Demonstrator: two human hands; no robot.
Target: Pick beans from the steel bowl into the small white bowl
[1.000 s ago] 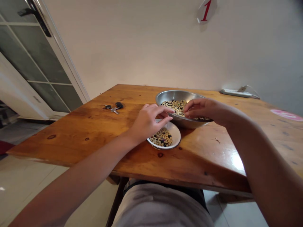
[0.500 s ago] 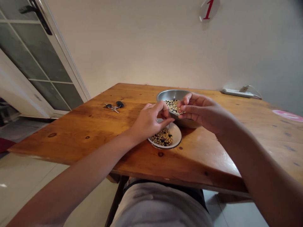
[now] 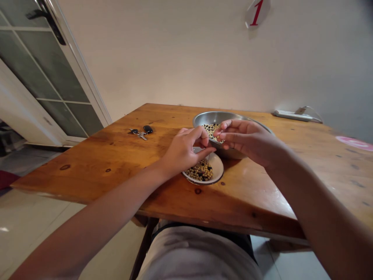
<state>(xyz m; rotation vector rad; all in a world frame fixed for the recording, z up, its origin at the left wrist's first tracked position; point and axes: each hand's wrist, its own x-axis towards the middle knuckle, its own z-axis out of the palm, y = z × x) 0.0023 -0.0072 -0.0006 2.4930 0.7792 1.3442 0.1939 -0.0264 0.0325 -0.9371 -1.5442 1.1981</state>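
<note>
Over the small white bowl (image 3: 218, 165), my left hand (image 3: 186, 149) is closed in a pinch; a thin pale strand, like thread, hangs below its fingertips. Yellow and black beans (image 3: 201, 170) lie in that bowl. My right hand (image 3: 243, 136) is held above the near side of a larger metal bowl (image 3: 201, 118), thumb and fingers drawn together around what looks like a yellow bean. More yellow and black beans (image 3: 210, 129) fill the metal bowl, partly hidden by my right hand. The two hands are close but apart.
A bunch of keys (image 3: 142, 134) with a black fob lies left on the wooden table (image 3: 96, 167). At the back right, a white power strip (image 3: 291, 115) with a plug rests by the wall. A pink round sticker (image 3: 354, 142) is at the right.
My right hand has shifted slightly left and down, its fingertips nearer my left hand. The left hand keeps its pinch almost in place.
</note>
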